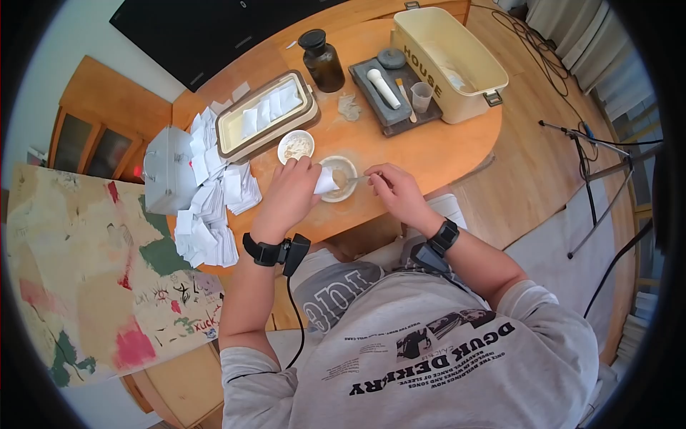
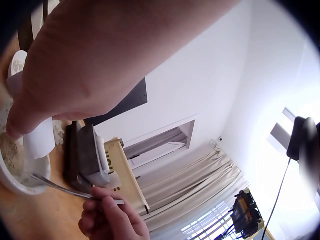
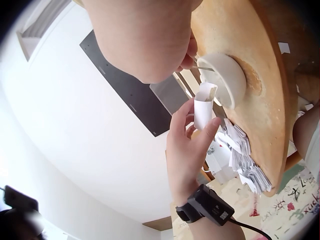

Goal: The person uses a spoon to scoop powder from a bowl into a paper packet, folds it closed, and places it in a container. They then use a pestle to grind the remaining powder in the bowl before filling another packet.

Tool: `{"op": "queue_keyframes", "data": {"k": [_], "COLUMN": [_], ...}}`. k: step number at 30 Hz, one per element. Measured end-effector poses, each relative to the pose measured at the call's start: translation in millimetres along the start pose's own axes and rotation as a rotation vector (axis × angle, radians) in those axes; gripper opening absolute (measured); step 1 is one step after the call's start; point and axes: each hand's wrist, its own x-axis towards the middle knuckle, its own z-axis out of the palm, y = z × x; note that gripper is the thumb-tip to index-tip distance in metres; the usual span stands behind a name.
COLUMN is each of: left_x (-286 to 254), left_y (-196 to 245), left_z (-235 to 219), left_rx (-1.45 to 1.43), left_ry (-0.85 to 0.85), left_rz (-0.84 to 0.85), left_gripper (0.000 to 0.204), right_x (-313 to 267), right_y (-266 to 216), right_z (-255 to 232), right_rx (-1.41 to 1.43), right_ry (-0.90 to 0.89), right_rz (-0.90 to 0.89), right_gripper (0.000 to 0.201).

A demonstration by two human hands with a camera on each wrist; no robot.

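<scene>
My left hand (image 1: 289,189) holds a small white paper packet (image 3: 203,107) between thumb and fingers. Its open mouth, with some tan powder inside, tips toward a thick white bowl (image 3: 234,82). In the head view the packet overlaps the bowl's left rim. My right hand (image 1: 400,194) pinches the handle of a thin metal utensil (image 2: 65,189), whose far end reaches into the bowl. Pale tan powder lies in the bowl. Behind the left hand stands a smaller white bowl (image 1: 308,134) with whitish powder.
Stacks of white packets (image 1: 207,247) lie at left beside a metal box (image 1: 166,168). A cream tray (image 1: 230,146) holds more packets. Farther back stand a dark bottle (image 1: 328,71), a dark tray (image 1: 389,131) with a white pestle (image 1: 384,89), and a cream bin (image 1: 468,107).
</scene>
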Motion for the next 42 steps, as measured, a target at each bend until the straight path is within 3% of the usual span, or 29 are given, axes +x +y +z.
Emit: {"op": "queue_keyframes", "data": {"k": [22, 28, 42], "left_x": [10, 12, 23], "left_y": [3, 3, 6], "left_z": [-12, -14, -22], "left_rx": [0.067, 0.078, 0.111], "left_ry": [-0.137, -0.14, -0.151], "left_rz": [0.039, 0.042, 0.065], "left_gripper": [0.04, 0.047, 0.041], "right_x": [-2, -1, -1], "right_y": [0, -1, -4], "right_z": [-5, -5, -4], "right_rx": [-0.001, -0.006, 0.018], "right_ry": [0.001, 0.011, 0.001], "right_rz": [-0.015, -0.03, -0.005], "right_gripper": [0.015, 0.015, 0.016]}}
